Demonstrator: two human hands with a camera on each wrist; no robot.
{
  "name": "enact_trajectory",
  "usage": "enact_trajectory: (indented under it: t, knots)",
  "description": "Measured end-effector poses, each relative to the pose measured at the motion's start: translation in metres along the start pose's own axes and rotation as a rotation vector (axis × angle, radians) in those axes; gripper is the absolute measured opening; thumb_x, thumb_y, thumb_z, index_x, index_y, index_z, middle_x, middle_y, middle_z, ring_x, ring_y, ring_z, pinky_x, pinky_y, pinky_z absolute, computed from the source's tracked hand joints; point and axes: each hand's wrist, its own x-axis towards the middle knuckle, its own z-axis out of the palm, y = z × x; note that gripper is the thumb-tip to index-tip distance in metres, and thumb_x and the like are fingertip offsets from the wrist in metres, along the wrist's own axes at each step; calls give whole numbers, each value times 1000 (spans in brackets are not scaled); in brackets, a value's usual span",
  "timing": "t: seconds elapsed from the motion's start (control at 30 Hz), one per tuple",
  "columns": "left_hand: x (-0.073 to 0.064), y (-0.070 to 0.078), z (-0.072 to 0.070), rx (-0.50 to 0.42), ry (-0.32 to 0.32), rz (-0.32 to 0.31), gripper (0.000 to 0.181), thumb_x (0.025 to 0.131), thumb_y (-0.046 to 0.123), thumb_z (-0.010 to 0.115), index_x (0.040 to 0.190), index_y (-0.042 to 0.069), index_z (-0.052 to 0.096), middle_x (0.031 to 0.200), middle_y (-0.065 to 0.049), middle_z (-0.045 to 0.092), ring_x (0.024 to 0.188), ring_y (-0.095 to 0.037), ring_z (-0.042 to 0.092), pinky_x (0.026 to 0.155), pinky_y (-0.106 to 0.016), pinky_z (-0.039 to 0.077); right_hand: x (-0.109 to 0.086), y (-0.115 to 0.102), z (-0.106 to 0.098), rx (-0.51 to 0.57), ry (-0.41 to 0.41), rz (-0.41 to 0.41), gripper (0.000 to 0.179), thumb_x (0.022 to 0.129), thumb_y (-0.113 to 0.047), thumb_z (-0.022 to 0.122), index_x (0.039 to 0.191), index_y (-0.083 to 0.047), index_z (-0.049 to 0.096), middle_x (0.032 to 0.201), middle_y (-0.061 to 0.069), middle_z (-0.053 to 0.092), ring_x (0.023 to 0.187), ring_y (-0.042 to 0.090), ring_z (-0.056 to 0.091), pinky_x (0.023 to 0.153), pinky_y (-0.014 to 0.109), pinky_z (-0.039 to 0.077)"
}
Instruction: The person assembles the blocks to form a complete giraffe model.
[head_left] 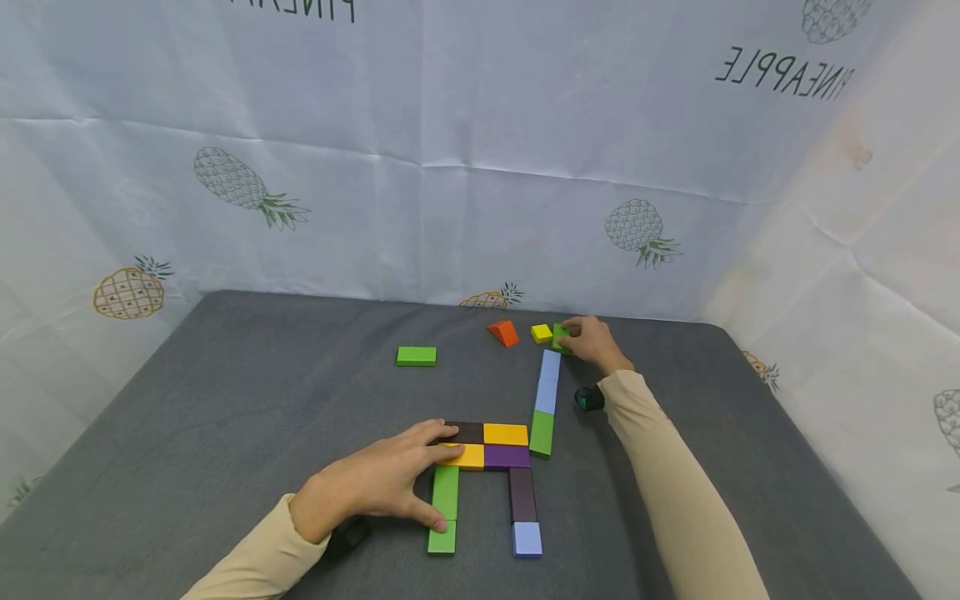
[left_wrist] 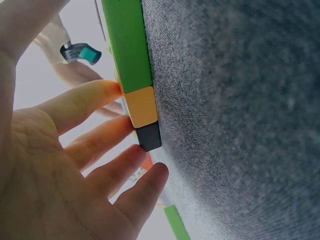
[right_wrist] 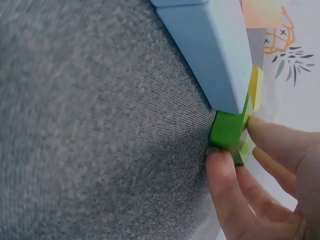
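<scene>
Near the far edge, my right hand (head_left: 595, 343) pinches a green block (right_wrist: 227, 130) between thumb and fingers. That block lies beside a small yellow block (head_left: 542, 333) and by the far end of a row of light blue blocks (head_left: 548, 381) ending in a green block (head_left: 542, 434). My left hand (head_left: 378, 479) rests with spread, fairly straight fingers along the left side of a flat block figure. Its fingertips touch the black block (head_left: 468, 432), the yellow-orange block (head_left: 471, 457) and the green leg blocks (head_left: 446, 492). Purple (head_left: 507, 457) and dark (head_left: 522, 495) blocks form its right part.
A loose green block (head_left: 416, 357) lies at the back left of the grey table (head_left: 247, 417). An orange-red wedge block (head_left: 504, 332) lies left of the yellow one. Behind the table hangs a pineapple-print cloth (head_left: 450, 225).
</scene>
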Motion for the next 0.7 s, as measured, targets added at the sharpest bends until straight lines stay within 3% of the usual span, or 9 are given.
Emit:
enact_trajectory:
  t: [0.3, 0.7]
  knots:
    - [0, 0, 0, -4, -3, -1, 85, 73, 56, 83, 144, 20, 53, 158, 0, 35, 150, -29, 29, 111, -54, 41, 0, 0, 3, 13, -55, -58, 51, 101, -17, 58, 144, 8, 45, 141, 30, 50, 100, 34, 70, 82, 36, 59]
    - [1, 0, -1, -3, -10, -8, 85, 73, 56, 82, 144, 21, 53, 158, 0, 35, 150, -29, 28, 110, -54, 41, 3, 0, 6, -28, -82, -99, 51, 102, -19, 56, 146, 4, 45, 149, 28, 44, 95, 31, 71, 93, 45, 54]
